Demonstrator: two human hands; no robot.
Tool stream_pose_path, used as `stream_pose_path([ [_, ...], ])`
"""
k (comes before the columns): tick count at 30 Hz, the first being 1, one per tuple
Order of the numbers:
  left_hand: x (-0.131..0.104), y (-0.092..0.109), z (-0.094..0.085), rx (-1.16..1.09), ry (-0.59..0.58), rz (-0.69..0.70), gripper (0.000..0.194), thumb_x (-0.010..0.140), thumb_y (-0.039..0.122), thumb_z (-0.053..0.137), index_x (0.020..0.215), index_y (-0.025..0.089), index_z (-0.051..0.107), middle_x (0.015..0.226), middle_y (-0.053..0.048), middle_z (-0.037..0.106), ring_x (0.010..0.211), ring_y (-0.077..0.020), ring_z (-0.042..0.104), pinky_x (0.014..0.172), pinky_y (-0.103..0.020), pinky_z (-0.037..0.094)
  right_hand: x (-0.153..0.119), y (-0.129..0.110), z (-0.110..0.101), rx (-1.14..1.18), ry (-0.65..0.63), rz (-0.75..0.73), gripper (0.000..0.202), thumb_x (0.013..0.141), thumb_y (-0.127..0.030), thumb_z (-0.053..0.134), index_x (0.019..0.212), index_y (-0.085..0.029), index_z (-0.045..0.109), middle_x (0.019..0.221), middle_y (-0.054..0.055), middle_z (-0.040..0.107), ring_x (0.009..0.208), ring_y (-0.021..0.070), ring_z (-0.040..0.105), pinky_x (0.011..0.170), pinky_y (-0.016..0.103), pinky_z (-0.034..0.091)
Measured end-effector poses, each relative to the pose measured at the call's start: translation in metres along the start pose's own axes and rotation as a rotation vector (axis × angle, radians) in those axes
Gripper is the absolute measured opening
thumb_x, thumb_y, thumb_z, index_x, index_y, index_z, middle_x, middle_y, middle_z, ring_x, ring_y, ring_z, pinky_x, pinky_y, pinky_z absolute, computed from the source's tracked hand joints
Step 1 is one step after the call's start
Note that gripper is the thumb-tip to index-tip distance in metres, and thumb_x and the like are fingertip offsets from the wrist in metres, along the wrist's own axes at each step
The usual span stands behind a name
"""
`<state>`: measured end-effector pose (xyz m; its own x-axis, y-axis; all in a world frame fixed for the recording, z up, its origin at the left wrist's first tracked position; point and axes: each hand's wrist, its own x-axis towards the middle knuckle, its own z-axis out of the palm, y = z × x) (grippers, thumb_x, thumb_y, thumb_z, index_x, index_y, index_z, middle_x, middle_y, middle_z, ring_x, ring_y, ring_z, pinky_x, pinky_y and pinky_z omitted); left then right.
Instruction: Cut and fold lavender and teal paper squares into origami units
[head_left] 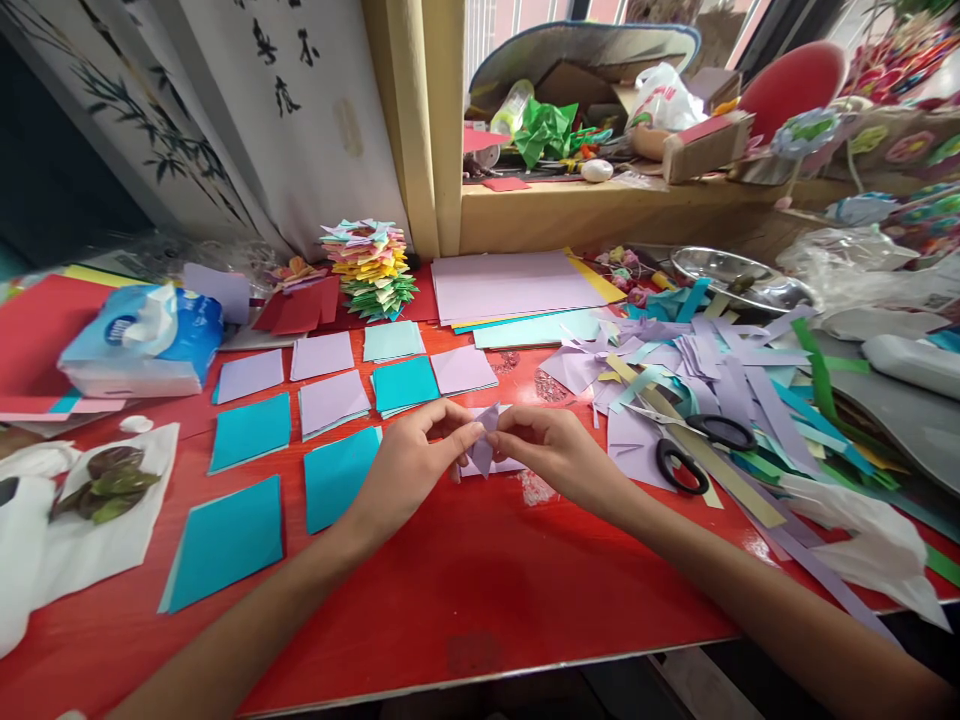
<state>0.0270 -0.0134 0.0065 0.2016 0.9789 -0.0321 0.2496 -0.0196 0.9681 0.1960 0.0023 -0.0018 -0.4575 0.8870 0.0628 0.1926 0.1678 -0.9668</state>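
Between my two hands is a small piece of folded lilac paper (485,452), pinched just above the red table. My left hand (420,455) grips its left side between thumb and fingers. From the other side, the thumb and fingertips of my right hand (551,445) close on its right edge. More lilac paper lies flat beneath it, partly covered by my fingers. Stacks of square paper sit left of my hands, among them a teal stack (341,475) by my left wrist and a lilac stack (463,370) behind my left fingers.
Black-handled scissors (697,455) rest on a heap of paper strips (720,370) at the right. A blue tissue pack (142,340) stands at the left, near leaves (109,485) on white tissue. Behind are a tall stack of folded papers (371,268), large lilac sheets (510,288) and a metal bowl (739,275).
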Motion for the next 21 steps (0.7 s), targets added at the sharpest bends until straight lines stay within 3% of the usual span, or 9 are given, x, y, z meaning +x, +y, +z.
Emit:
stream_pose_path([
  [4,0.0,-0.002,0.002,-0.044,0.023,-0.001,0.023,0.083,0.04,0.051,0.082,0.018,0.055,0.075,0.001,0.061,0.066,-0.0116,0.061,0.063,-0.025,0.053,0.001,0.003,0.001,0.024,-0.014,0.02,0.022,0.082,-0.033,0.053,0.075,-0.014,0.061,0.07,0.0,0.057,0.064,0.0098,0.05,0.056,0.022,0.038],
  [7,-0.002,-0.005,0.003,0.122,0.088,0.1,0.021,0.086,0.038,0.047,0.087,0.018,0.054,0.082,-0.001,0.061,0.075,-0.0141,0.062,0.066,-0.028,0.054,0.002,0.002,0.001,0.055,-0.008,0.052,0.028,0.083,-0.034,0.052,0.068,-0.013,0.061,0.065,0.0,0.056,0.062,0.0096,0.05,0.057,0.023,0.037],
  [9,-0.001,-0.008,0.002,0.376,0.219,0.32,0.02,0.086,0.032,0.049,0.099,0.019,0.054,0.098,-0.005,0.06,0.092,-0.0171,0.059,0.075,-0.031,0.053,0.002,-0.001,0.0,0.156,-0.023,0.091,0.028,0.082,-0.033,0.053,0.068,-0.012,0.062,0.067,0.001,0.059,0.065,0.0104,0.054,0.063,0.023,0.041],
  [10,0.0,-0.009,0.001,0.521,0.253,0.497,0.027,0.084,0.029,0.053,0.108,0.019,0.052,0.109,-0.007,0.057,0.104,-0.0195,0.054,0.085,-0.035,0.049,0.002,-0.002,0.0,0.203,-0.024,0.109,0.026,0.081,-0.033,0.054,0.068,-0.012,0.063,0.067,0.002,0.06,0.066,0.0106,0.055,0.065,0.024,0.043],
  [12,0.002,-0.013,-0.002,0.746,0.18,0.793,0.034,0.083,0.022,0.055,0.116,0.019,0.051,0.122,-0.008,0.054,0.118,-0.0227,0.044,0.097,-0.041,0.041,0.002,-0.004,-0.001,0.281,-0.029,0.142,0.024,0.078,-0.033,0.058,0.068,-0.012,0.064,0.065,0.001,0.061,0.066,0.0109,0.058,0.068,0.025,0.046],
  [14,0.004,-0.016,-0.005,0.845,0.12,0.933,0.038,0.083,0.016,0.053,0.121,0.017,0.049,0.125,-0.008,0.054,0.125,-0.0242,0.037,0.099,-0.041,0.039,0.002,-0.005,-0.003,0.338,-0.052,0.159,0.024,0.076,-0.034,0.06,0.069,-0.012,0.066,0.065,0.001,0.062,0.068,0.0121,0.06,0.071,0.027,0.048],
  [17,0.004,-0.019,-0.007,0.858,0.1,0.916,0.038,0.084,0.015,0.051,0.122,0.016,0.048,0.122,-0.008,0.057,0.125,-0.0234,0.038,0.099,-0.041,0.039,0.001,-0.006,-0.005,0.359,-0.093,0.128,0.024,0.077,-0.034,0.06,0.069,-0.013,0.068,0.069,0.002,0.064,0.074,0.0136,0.062,0.077,0.029,0.048],
  [21,0.001,-0.016,-0.005,0.79,0.127,0.816,0.027,0.086,0.018,0.048,0.112,0.018,0.056,0.106,-0.007,0.065,0.106,-0.0193,0.055,0.089,-0.035,0.043,0.0,-0.008,-0.006,0.253,-0.099,0.085,0.024,0.079,-0.034,0.058,0.072,-0.015,0.069,0.073,0.002,0.066,0.079,0.0143,0.062,0.08,0.031,0.048],
])
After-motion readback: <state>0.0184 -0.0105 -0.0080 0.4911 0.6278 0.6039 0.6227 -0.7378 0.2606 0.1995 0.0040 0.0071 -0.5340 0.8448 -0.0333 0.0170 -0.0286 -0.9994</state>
